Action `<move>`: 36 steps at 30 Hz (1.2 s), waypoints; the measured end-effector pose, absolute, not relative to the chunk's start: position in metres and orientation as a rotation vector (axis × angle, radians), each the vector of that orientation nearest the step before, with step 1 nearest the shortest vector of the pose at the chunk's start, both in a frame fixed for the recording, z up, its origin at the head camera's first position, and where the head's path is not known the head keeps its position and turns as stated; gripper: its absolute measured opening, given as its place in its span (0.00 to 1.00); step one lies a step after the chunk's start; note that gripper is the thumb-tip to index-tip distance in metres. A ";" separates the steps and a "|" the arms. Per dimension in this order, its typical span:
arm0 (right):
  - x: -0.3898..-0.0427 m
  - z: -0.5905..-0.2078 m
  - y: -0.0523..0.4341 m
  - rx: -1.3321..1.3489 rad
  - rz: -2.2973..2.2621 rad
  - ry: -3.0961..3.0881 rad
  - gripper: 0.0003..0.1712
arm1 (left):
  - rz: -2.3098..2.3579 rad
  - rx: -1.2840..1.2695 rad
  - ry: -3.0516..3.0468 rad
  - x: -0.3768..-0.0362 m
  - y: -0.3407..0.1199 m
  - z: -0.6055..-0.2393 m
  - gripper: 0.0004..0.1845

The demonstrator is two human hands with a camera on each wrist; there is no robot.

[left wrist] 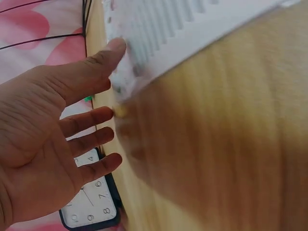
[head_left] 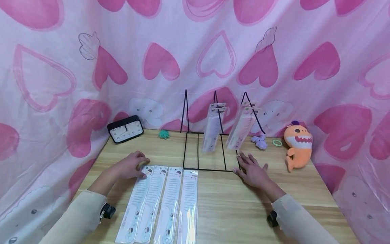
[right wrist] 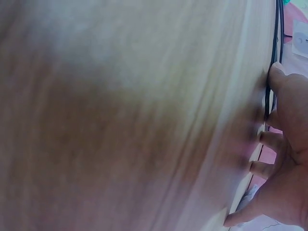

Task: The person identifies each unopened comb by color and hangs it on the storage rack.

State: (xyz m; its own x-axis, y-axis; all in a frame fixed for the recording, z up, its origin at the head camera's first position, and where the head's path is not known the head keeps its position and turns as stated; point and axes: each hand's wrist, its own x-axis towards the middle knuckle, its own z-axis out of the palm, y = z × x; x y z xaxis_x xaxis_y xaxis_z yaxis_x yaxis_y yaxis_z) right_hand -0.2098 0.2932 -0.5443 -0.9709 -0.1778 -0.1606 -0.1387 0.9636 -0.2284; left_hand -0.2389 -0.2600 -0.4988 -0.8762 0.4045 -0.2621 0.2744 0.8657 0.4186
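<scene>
Several packaged white combs (head_left: 161, 203) lie side by side on the wooden table (head_left: 231, 203) at the front. My left hand (head_left: 132, 166) rests at the top of the leftmost comb pack (head_left: 135, 200); in the left wrist view its thumb (left wrist: 103, 60) touches the pack's edge (left wrist: 159, 43) with fingers spread. My right hand (head_left: 251, 169) lies flat on the table, fingers straight, against the front right corner of a black wire rack (head_left: 210, 149). Two comb packs (head_left: 213, 130) (head_left: 242, 130) hang on the rack.
A black clock (head_left: 125, 133) stands at the back left. A green hair tie (head_left: 163, 134), a purple toy (head_left: 259, 141), a green ring (head_left: 277, 142) and an orange plush shark (head_left: 298, 145) lie along the back. Pink heart curtains surround the table.
</scene>
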 end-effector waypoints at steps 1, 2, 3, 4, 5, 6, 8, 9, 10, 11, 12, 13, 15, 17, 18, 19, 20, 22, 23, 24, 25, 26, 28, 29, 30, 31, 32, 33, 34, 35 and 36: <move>-0.210 -0.544 0.293 -0.239 -0.325 2.933 0.47 | 0.526 0.500 2.706 -0.237 -0.261 -0.500 0.36; -0.210 -0.544 0.293 -0.241 -0.327 2.933 0.47 | 0.524 0.485 2.717 -0.236 -0.261 -0.502 0.36; -0.210 -0.544 0.293 -0.244 -0.328 2.934 0.47 | 0.527 0.479 2.728 -0.234 -0.262 -0.503 0.35; -0.210 -0.544 0.293 -0.247 -0.328 2.935 0.47 | 0.534 0.477 2.736 -0.233 -0.262 -0.504 0.34; -0.210 -0.544 0.293 -0.250 -0.330 2.937 0.47 | 0.548 0.475 2.742 -0.232 -0.263 -0.505 0.32; -0.210 -0.544 0.293 -0.253 -0.331 2.940 0.47 | 0.562 0.469 2.748 -0.230 -0.263 -0.505 0.30; -0.210 -0.545 0.294 -0.258 -0.328 2.948 0.46 | 0.585 0.455 2.759 -0.229 -0.262 -0.507 0.25; -0.210 -0.545 0.294 -0.260 -0.328 2.951 0.46 | 0.593 0.453 2.761 -0.228 -0.262 -0.507 0.24; -0.210 -0.546 0.294 -0.260 -0.329 2.953 0.46 | 0.599 0.449 2.764 -0.228 -0.262 -0.508 0.22; -0.210 -0.546 0.294 -0.261 -0.328 2.955 0.46 | 0.606 0.445 2.765 -0.228 -0.262 -0.508 0.21; -0.210 -0.546 0.294 -0.260 -0.327 2.954 0.46 | 0.608 0.442 2.767 -0.227 -0.261 -0.508 0.20; -0.210 -0.546 0.294 -0.260 -0.327 2.953 0.46 | 0.609 0.442 2.769 -0.227 -0.261 -0.508 0.19; -0.210 -0.546 0.294 -0.259 -0.328 2.950 0.46 | 0.613 0.451 2.768 -0.226 -0.261 -0.508 0.19; -0.210 -0.546 0.293 -0.258 -0.330 2.947 0.46 | 0.629 0.463 2.748 -0.226 -0.261 -0.508 0.18; -0.210 -0.546 0.293 -0.256 -0.332 2.945 0.46 | 0.639 0.461 2.733 -0.226 -0.261 -0.508 0.18; -0.210 -0.546 0.293 -0.256 -0.334 2.946 0.46 | 0.651 0.459 2.717 -0.226 -0.261 -0.508 0.18; -0.210 -0.546 0.292 -0.254 -0.334 2.945 0.46 | 0.667 0.456 2.700 -0.226 -0.261 -0.508 0.18; -0.210 -0.546 0.292 -0.252 -0.335 2.943 0.46 | 0.694 0.445 2.672 -0.225 -0.262 -0.508 0.19; -0.209 -0.546 0.292 -0.251 -0.335 2.941 0.46 | 0.707 0.432 2.664 -0.225 -0.262 -0.509 0.19; -0.209 -0.547 0.292 -0.250 -0.334 2.939 0.47 | 0.720 0.430 2.661 -0.225 -0.263 -0.508 0.20; -0.209 -0.546 0.292 -0.251 -0.336 2.937 0.47 | 0.740 0.427 2.657 -0.225 -0.264 -0.508 0.20; -0.209 -0.546 0.292 -0.250 -0.339 2.938 0.47 | 0.765 0.421 2.649 -0.225 -0.265 -0.508 0.21; -0.209 -0.546 0.292 -0.253 -0.346 2.943 0.46 | 0.822 0.401 2.629 -0.226 -0.267 -0.506 0.24; -0.209 -0.546 0.292 -0.256 -0.348 2.950 0.46 | 0.860 0.394 2.616 -0.227 -0.268 -0.504 0.27; -0.209 -0.546 0.292 -0.257 -0.350 2.953 0.46 | 0.898 0.382 2.599 -0.228 -0.269 -0.503 0.29; -0.209 -0.546 0.293 -0.257 -0.351 2.956 0.46 | 0.938 0.375 2.580 -0.229 -0.269 -0.502 0.32; -0.209 -0.546 0.293 -0.256 -0.351 2.958 0.46 | 0.974 0.370 2.562 -0.229 -0.270 -0.501 0.34; -0.209 -0.545 0.293 -0.258 -0.351 2.959 0.46 | 1.008 0.370 2.547 -0.230 -0.271 -0.499 0.35; -0.209 -0.545 0.293 -0.256 -0.351 2.959 0.46 | 1.039 0.375 2.534 -0.230 -0.271 -0.498 0.36; -0.209 -0.544 0.293 -0.257 -0.351 2.958 0.47 | 1.076 0.382 2.516 -0.230 -0.271 -0.496 0.36; -0.209 -0.544 0.293 -0.253 -0.355 2.954 0.47 | 1.110 0.384 2.500 -0.230 -0.271 -0.495 0.35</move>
